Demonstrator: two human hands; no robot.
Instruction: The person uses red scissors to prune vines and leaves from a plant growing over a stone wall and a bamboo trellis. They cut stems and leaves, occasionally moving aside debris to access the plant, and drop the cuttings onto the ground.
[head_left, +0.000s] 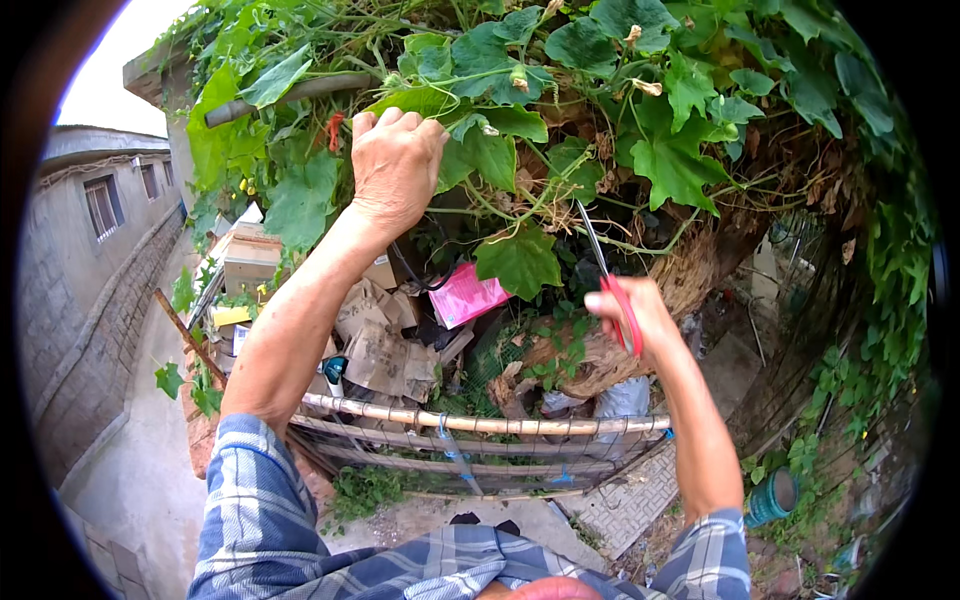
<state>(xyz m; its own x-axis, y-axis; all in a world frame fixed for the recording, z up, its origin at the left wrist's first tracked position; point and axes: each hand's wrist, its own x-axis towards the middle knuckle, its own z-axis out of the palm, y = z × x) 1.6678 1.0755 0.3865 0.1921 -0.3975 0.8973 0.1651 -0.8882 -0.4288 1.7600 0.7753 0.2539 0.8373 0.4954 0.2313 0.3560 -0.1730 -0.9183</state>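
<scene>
My left hand (397, 161) is raised in a fist among the leaves of a gourd-like vine (517, 127). It grips the vine, but its curled fingers hide which part. In my right hand (645, 311) is a pair of scissors with red handles (626, 311). Their metal blades (592, 236) point up and look close together. The tips are beside a tangle of thin, dry tendrils (559, 214), left of a bare green stem. A small green fruit (518, 73) with a withered flower hangs above, to the right of my left hand.
Below me runs a bamboo-pole fence (487, 425) with netting. Behind it lie flattened cardboard (382, 360), a pink packet (466, 295) and a thick trunk (600, 360). A pipe (289, 100) juts out at upper left. A teal bucket (772, 497) stands at lower right.
</scene>
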